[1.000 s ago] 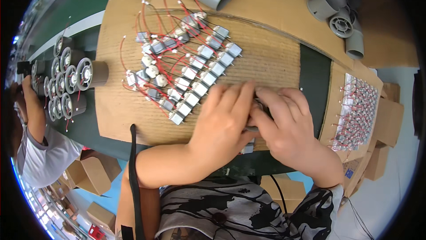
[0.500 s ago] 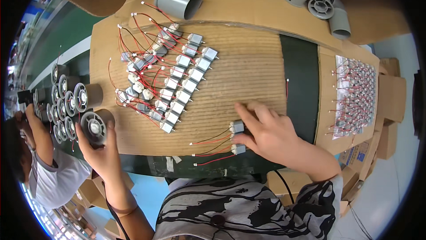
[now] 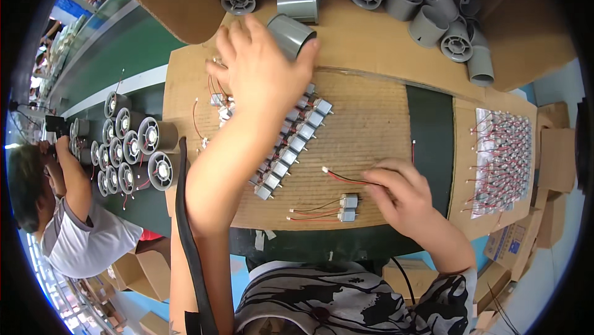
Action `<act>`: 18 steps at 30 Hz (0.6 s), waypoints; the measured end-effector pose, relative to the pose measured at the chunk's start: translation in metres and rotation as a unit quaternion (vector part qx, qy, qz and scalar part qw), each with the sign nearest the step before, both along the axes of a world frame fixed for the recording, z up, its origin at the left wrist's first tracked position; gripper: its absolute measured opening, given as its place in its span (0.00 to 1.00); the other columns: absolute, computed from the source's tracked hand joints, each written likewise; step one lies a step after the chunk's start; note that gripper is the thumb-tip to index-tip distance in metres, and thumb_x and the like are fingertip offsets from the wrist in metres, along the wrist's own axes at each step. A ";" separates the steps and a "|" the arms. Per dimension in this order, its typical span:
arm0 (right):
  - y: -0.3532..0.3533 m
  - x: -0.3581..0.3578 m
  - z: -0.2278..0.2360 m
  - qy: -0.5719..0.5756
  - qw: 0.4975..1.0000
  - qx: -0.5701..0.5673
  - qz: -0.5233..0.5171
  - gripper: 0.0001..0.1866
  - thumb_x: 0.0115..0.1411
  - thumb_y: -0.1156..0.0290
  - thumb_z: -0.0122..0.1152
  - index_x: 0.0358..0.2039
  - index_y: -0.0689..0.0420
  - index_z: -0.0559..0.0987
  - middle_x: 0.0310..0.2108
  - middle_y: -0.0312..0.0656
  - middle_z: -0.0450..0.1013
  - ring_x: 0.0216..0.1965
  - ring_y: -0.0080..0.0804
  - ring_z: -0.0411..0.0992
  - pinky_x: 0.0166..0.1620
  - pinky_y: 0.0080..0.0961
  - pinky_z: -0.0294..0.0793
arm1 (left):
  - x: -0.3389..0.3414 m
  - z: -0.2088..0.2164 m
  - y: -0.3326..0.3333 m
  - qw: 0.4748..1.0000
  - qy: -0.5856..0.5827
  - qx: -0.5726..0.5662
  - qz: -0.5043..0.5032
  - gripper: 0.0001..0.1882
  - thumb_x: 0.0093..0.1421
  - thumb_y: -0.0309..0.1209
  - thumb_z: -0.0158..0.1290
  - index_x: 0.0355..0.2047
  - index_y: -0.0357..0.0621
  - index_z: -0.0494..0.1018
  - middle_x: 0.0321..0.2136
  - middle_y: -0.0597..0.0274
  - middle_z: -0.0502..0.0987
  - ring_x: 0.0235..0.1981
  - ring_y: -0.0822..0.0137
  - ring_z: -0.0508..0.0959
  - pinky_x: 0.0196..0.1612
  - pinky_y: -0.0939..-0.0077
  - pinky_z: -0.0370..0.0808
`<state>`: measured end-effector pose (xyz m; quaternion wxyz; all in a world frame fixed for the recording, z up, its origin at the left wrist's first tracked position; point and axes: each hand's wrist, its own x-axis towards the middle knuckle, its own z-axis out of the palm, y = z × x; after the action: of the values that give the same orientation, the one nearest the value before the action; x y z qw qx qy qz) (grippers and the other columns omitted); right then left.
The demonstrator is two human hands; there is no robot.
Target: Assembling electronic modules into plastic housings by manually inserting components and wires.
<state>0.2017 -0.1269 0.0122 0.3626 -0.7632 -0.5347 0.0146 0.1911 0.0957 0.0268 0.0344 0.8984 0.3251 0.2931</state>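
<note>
My left hand [image 3: 263, 65] reaches to the far side, fingers spread around a grey plastic cup-shaped housing [image 3: 291, 33] lying on its side; the thumb is at its rim. Whether it grips the housing firmly does not show. In my right hand [image 3: 403, 195], thumb and fingers pinch a small motor, mostly hidden, whose red and black wires [image 3: 346, 179] trail left to a white plug. Just left of that hand, two small silver motors [image 3: 348, 208] lie on the cardboard, wires pointing left. Rows of similar motors [image 3: 297, 143] lie partly under my left forearm.
Housings with fitted centres [image 3: 159, 171] stand grouped at the left, near another person [image 3: 86, 223]. More grey housings [image 3: 427, 25] are piled at the far side by cardboard flaps. Many wired motors [image 3: 502, 161] cover a sheet at the right. Tape scraps [image 3: 260, 240] stick to the near edge.
My left hand has left a housing beside the group at the left and moved to the far housing. The right hand has lifted a motor from the near ones. The view has shifted.
</note>
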 end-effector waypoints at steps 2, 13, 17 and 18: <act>-0.003 0.005 0.011 0.123 0.990 0.064 -0.009 0.08 0.45 0.79 0.56 0.29 0.59 0.75 0.28 0.42 0.67 0.22 0.24 0.66 0.24 0.16 0.66 | 0.006 0.002 0.002 0.997 0.057 -0.020 0.057 0.32 0.41 0.42 0.55 0.42 0.33 0.60 0.45 0.42 0.58 0.53 0.44 0.49 0.46 0.38 0.48; -0.018 0.035 0.035 0.253 0.962 0.081 -0.070 0.07 0.43 0.79 0.59 0.27 0.62 0.75 0.24 0.39 0.66 0.29 0.27 0.64 0.32 0.18 0.63 | -0.069 -0.019 -0.071 0.887 0.092 -0.165 -0.421 0.19 0.43 0.23 0.48 0.38 0.43 0.60 0.42 0.37 0.61 0.38 0.42 0.67 0.41 0.63 0.66; -0.027 0.028 0.029 0.198 0.973 0.030 -0.118 0.06 0.41 0.80 0.59 0.23 0.60 0.74 0.23 0.40 0.67 0.27 0.28 0.64 0.30 0.18 0.64 | -0.072 -0.024 -0.075 0.882 0.047 -0.171 -0.436 0.25 0.38 0.34 0.57 0.35 0.38 0.61 0.41 0.40 0.63 0.40 0.45 0.67 0.42 0.62 0.65; -0.029 0.026 0.029 0.199 0.972 0.028 -0.119 0.06 0.41 0.80 0.59 0.23 0.60 0.74 0.23 0.40 0.67 0.27 0.28 0.64 0.30 0.18 0.64 | -0.077 -0.022 -0.079 0.870 0.019 -0.238 -0.432 0.28 0.34 0.37 0.62 0.33 0.37 0.62 0.42 0.41 0.63 0.44 0.43 0.64 0.44 0.59 0.63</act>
<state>0.2281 -0.1560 0.0414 0.4822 -0.7928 -0.3568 0.1081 0.1142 0.0168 0.0044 0.3639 0.9194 -0.0355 0.1453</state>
